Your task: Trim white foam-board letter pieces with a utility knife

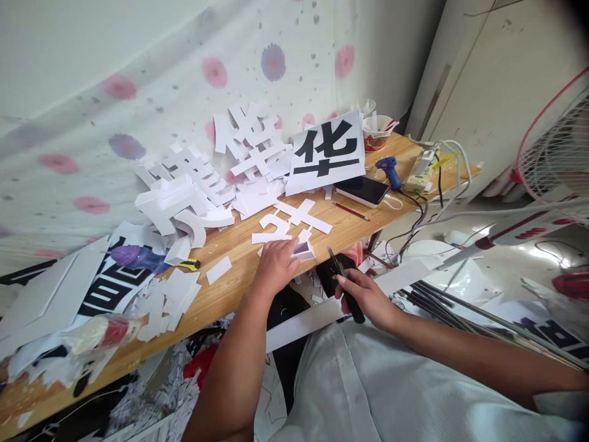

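Observation:
My left hand is at the table's front edge, fingers and thumb closed on a small white board piece with raised side walls. My right hand grips a black utility knife, its blade pointing up and to the left, apart from that piece. A long white strip crosses at my right hand, over my lap; whether the fingers also hold it I cannot tell. Just beyond my left hand lie flat white cut-out character strokes.
A wooden table carries a pile of white cut-out characters, a printed character sheet, a phone-like black device, a pencil, a blue glue gun and a power strip. A fan stands right.

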Tool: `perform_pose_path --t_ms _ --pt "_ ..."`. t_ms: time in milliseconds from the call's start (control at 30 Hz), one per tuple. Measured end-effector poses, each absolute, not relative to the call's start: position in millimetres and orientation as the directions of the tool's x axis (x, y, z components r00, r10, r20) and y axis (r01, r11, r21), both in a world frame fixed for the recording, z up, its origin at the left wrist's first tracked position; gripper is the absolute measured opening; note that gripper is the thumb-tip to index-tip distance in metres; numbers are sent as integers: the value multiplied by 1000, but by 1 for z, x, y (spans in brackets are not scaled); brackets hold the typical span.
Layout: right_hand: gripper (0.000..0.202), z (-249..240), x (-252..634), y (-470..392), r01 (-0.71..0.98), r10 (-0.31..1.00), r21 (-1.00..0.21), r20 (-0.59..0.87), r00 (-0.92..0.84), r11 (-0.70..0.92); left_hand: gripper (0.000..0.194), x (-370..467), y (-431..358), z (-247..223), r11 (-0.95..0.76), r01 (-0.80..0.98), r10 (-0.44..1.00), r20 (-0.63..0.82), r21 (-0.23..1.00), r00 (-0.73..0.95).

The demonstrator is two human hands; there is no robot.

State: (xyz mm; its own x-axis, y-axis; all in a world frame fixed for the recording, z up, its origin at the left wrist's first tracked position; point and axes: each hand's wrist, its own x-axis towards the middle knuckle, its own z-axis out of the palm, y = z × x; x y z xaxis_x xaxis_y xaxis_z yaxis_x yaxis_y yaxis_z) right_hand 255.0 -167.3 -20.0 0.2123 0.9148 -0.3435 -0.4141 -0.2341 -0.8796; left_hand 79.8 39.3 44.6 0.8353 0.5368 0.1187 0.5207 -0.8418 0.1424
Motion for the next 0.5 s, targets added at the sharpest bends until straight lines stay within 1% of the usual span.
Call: perform_pose_path --t_ms 67,167,300,433,500 --pt "57 -18 254 -167 -432 916 -865 -360 176 -256 52 83 42 41 -831 541 554 104 129 826" --pt "58 -15 256 -167 -410 921 -872 -357 158 -267 50 90 39 40 -815 565 577 94 130 811" --pt "58 -12 263 -166 -357 925 -908 -309 220 -219 45 107 28 39 -807 575 588 91 131 804" --pt "57 -12 272 -163 -290 924 -941 -257 282 -174 43 122 16 40 -774 622 633 112 120 766" --pt "56 -12 276 -163 -251 922 -953 -243 302 -169 43 127 12 43 -756 644 654 98 118 750"
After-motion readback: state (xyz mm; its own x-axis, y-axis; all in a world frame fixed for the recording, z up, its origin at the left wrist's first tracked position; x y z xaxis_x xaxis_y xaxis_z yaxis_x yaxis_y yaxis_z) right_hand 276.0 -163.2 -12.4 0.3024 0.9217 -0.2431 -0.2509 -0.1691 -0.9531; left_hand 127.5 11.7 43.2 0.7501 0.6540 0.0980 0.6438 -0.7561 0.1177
